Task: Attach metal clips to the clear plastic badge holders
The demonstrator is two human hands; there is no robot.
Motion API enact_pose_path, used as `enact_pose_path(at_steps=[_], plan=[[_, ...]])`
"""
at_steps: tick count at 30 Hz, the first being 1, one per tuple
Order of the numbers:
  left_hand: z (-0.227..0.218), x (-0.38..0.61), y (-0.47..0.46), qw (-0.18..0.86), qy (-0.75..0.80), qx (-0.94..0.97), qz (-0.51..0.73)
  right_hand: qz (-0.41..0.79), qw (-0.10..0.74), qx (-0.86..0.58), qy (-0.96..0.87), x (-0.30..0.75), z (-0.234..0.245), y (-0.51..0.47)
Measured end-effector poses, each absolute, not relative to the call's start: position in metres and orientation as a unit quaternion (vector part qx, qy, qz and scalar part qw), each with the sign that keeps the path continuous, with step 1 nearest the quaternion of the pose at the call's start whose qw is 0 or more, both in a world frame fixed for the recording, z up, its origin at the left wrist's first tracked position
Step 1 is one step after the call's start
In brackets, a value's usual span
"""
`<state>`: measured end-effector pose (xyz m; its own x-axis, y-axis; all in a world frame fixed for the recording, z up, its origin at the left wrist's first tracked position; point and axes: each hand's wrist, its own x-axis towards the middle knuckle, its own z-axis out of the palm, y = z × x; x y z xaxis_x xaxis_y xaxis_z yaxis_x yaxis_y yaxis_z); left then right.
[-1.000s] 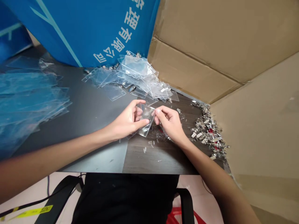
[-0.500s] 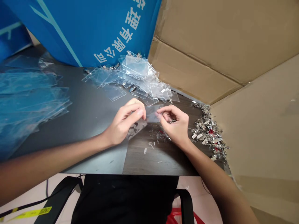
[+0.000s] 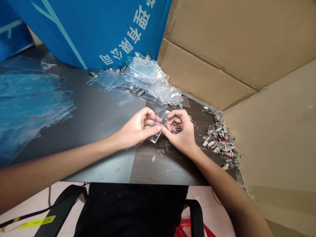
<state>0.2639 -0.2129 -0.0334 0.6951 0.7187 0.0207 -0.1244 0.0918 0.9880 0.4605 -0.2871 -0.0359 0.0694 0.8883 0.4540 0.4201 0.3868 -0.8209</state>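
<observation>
My left hand point(image 3: 138, 130) is closed on a clear plastic badge holder point(image 3: 154, 137), thumb on top and fingers behind. The holder is tilted, and small round holes show along its edge. At that edge my right hand point(image 3: 184, 131) meets it with thumb and forefinger pinched together. Small metal clips point(image 3: 176, 130) lie in the curl of the right fingers; how many I cannot tell. Under the hands, several short clear strips point(image 3: 160, 151) are scattered on the dark table point(image 3: 158, 171).
A pile of clear badge holders with clips point(image 3: 145, 75) lies at the back, and more clear holders point(image 3: 32, 102) spread at the left. Loose metal clips point(image 3: 219, 135) are heaped along the right edge. Cardboard point(image 3: 209, 49) and a blue printed panel point(image 3: 86, 29) stand behind.
The badge holder has been turned so its holed edge faces my right hand. My left hand has moved slightly right and its thumb now stretches along the holder. The hands are closer together.
</observation>
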Motion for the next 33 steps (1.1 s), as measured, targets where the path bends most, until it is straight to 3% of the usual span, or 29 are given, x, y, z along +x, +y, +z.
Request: enact_pose_path(at_steps=[4,10,17,33], plan=[[-0.035,0.264,-0.211,0.697,0.282,0.579,0.317,0.305,0.535,-0.538,-0.576,0.462,-0.032,-0.283],[-0.04,0.266,-0.207,0.669,0.331,0.569,0.345,0.436,0.441,-0.537,-0.572,0.473,-0.037,-0.27],[-0.049,0.263,-0.208,0.616,0.324,0.619,0.364,0.491,0.449,-0.491,-0.563,0.474,-0.042,-0.271],[-0.05,0.265,-0.209,0.606,0.298,0.648,0.353,0.564,0.433,-0.458,-0.534,0.466,-0.032,-0.274]])
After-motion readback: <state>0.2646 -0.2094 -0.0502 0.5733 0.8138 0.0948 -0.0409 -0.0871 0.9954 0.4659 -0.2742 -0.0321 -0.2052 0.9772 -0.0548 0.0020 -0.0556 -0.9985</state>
